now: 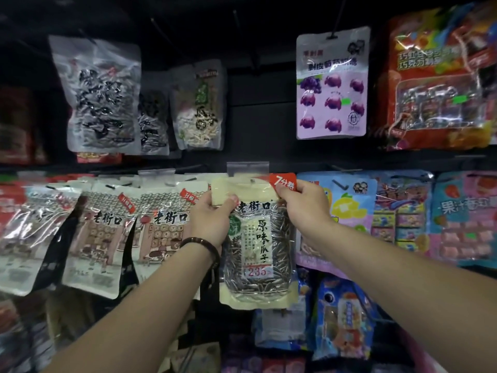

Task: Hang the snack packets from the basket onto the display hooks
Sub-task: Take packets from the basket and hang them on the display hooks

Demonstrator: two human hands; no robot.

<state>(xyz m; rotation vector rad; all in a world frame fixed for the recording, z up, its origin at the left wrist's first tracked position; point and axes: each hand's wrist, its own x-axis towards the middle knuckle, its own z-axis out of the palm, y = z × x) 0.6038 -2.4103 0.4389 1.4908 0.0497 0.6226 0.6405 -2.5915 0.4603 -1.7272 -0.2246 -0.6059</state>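
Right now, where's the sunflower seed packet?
Head view, centre, middle row: the sunflower seed packet is pinched at its top corners by the left hand and right hand, between cream packets and a blue packet.

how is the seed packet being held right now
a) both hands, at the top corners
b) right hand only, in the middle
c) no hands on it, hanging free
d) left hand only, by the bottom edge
a: the left hand pinches the top left corner of the seed packet, and the right hand pinches its red top right corner.
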